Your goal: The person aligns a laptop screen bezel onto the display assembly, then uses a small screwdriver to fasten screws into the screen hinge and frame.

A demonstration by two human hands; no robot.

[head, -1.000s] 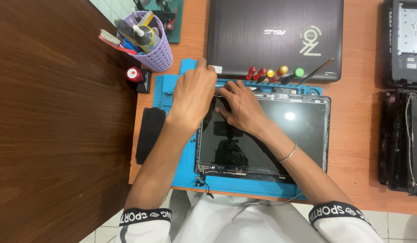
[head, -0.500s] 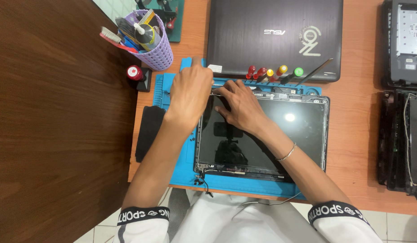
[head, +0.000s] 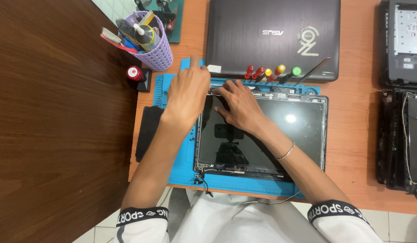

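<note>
A bare laptop screen panel [head: 280, 135] lies in its dark lid on a blue work mat [head: 177, 166]. My left hand [head: 188, 92] hovers over the panel's top-left corner, seen from the back, so its fingers and anything in them are hidden. My right hand [head: 240, 105] rests on the glass near the same corner, fingers spread, fingertips touching the top edge of the frame. A thin bracelet sits on my right wrist.
A closed dark laptop [head: 271, 36] lies behind the mat, with several colour-handled screwdrivers [head: 271, 72] along the mat's top edge. A purple tool cup [head: 150, 40] stands at the back left. Opened laptop shells [head: 402, 135] lie at the right. A black pouch [head: 147, 130] sits left of the mat.
Both hands stay at the panel's top-left corner; my left hand has shifted only slightly. Nothing else has moved.
</note>
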